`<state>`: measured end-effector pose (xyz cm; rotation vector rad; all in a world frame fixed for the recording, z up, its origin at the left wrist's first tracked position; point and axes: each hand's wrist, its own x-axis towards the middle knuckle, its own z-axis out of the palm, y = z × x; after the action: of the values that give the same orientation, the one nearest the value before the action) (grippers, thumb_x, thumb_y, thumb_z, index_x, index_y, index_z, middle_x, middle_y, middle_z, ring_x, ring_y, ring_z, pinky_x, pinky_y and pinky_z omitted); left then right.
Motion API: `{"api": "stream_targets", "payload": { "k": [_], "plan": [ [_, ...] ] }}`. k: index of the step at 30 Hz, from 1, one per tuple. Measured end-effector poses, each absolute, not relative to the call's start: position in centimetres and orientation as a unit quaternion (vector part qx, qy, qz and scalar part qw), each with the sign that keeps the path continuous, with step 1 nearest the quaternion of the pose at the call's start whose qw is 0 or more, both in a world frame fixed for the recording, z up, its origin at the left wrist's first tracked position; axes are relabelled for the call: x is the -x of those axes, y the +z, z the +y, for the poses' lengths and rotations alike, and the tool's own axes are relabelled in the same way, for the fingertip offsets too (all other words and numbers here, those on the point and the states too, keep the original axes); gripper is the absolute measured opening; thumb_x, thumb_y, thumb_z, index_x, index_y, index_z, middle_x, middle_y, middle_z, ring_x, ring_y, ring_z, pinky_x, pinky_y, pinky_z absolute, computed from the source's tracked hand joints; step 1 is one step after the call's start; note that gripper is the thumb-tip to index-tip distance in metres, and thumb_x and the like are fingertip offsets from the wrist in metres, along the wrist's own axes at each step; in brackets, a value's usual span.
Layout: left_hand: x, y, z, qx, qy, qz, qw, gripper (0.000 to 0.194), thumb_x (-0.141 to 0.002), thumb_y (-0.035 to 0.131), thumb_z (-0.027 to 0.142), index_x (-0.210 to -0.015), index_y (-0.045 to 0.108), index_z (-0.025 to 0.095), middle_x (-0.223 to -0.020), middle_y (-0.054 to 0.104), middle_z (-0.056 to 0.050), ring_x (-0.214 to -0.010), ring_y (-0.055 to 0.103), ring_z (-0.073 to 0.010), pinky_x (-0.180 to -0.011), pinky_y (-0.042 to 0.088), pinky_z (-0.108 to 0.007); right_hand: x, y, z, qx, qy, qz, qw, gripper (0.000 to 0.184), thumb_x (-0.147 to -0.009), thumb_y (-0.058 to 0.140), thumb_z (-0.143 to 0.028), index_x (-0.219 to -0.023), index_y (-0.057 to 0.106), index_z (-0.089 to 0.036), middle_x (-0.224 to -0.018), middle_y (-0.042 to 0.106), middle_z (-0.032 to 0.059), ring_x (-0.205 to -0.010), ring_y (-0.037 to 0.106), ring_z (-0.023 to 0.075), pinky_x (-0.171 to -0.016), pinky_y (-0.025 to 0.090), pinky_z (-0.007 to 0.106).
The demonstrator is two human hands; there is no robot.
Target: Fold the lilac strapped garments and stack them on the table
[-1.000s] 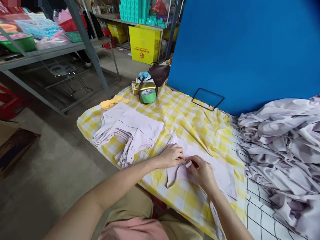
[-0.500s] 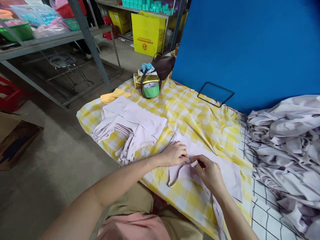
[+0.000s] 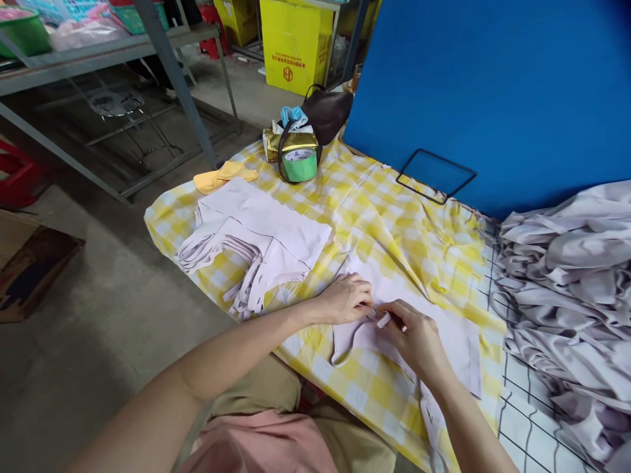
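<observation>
A pale lilac strappy garment [image 3: 451,335] lies spread on the table before me. My left hand [image 3: 348,299] pinches one of its thin fabric straps [image 3: 382,320] over the middle of the garment. Close beside it, my right hand [image 3: 414,335] is closed on the same strap, thumb and fingertips together. A narrow loop of the strap shows between the two hands; the exact fingertip grip is partly hidden. Another strap hangs below my right wrist, near the table's front edge. Left of my hands rests a stack of matching lilac garments [image 3: 261,220], laid flat with straps toward me.
A yellow checked cloth [image 3: 374,197] covers the table. Green tape [image 3: 300,165], a gold tissue pack [image 3: 290,143] and a dark bag [image 3: 328,112] sit at the back. Yellow fabric [image 3: 224,176] lies far left. A lilac heap [image 3: 572,295] is on the right, below a blue panel [image 3: 483,85].
Both hands stay close together on the strap, with small finger movements; the strap loop between them looks slightly smaller. The camera view has tilted down a little.
</observation>
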<state>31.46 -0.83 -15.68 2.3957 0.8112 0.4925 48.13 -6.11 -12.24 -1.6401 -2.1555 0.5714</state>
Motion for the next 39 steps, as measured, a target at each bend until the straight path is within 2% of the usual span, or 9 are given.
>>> {"api": "stream_targets", "payload": {
  "k": [10,15,20,28,36,39],
  "plan": [
    [-31.4,-15.7,-0.7,-0.887,0.196,0.298,0.294,0.01,-0.081,0.058,0.024,-0.076,0.065,0.019,-0.083,0.061,0.0,-0.09,0.049,-0.0158,-0.083,0.036,-0.027,-48.4,-12.0,-4.9,0.506,0.184,-0.833,0.127,0.026,-0.074,0.036,-0.009,-0.076,0.061,-0.018,-0.073,0.063,0.0041,-0.058,0.059,0.0142,-0.055,0.043,0.022],
    [-31.5,-15.9,-0.8,-0.881,0.206,0.302,0.3,0.009,-0.081,0.059,0.024,-0.075,0.064,0.019,-0.084,0.062,0.001,-0.09,0.049,-0.0157,-0.083,0.036,-0.027,-48.2,-11.7,-4.9,0.513,0.203,-0.82,0.152,0.024,-0.071,0.038,-0.01,-0.076,0.06,-0.019,-0.072,0.063,0.0031,-0.058,0.059,0.0135,-0.055,0.042,0.021],
    [-31.4,-16.1,-0.7,-0.882,0.213,0.298,0.297,0.012,-0.081,0.059,0.026,-0.073,0.064,0.019,-0.082,0.061,0.001,-0.088,0.049,-0.0149,-0.081,0.036,-0.026,-47.9,-11.9,-5.3,0.557,0.207,-0.782,0.188,0.023,-0.067,0.039,-0.011,-0.072,0.06,-0.02,-0.066,0.064,0.0011,-0.05,0.053,0.0122,-0.05,0.039,0.022],
    [-31.5,-15.8,-0.7,-0.892,0.189,0.3,0.28,0.015,-0.082,0.058,0.027,-0.07,0.063,0.019,-0.08,0.06,0.0,-0.088,0.049,-0.0149,-0.079,0.035,-0.026,-47.0,-13.2,-6.7,0.611,0.153,-0.736,0.247,0.023,-0.07,0.04,-0.016,-0.076,0.062,-0.018,-0.066,0.064,0.0019,-0.051,0.054,0.013,-0.051,0.04,0.023],
    [-31.7,-15.6,-1.0,-0.88,0.175,0.334,0.29,0.013,-0.075,0.064,0.03,-0.07,0.062,0.018,-0.081,0.062,0.002,-0.09,0.05,-0.0149,-0.081,0.034,-0.028,-47.1,-12.6,-6.5,0.595,0.156,-0.752,0.237,0.024,-0.07,0.04,-0.014,-0.074,0.063,-0.02,-0.069,0.064,0.0017,-0.05,0.053,0.0126,-0.052,0.041,0.024],
    [-31.6,-15.3,-1.1,-0.88,0.174,0.334,0.289,0.013,-0.077,0.062,0.03,-0.071,0.063,0.018,-0.081,0.062,0.002,-0.091,0.05,-0.0152,-0.08,0.033,-0.029,-47.3,-12.7,-6.5,0.595,0.163,-0.752,0.233,0.026,-0.07,0.04,-0.013,-0.076,0.064,-0.02,-0.072,0.064,0.0017,-0.05,0.053,0.0123,-0.053,0.042,0.024]
  ]
}}
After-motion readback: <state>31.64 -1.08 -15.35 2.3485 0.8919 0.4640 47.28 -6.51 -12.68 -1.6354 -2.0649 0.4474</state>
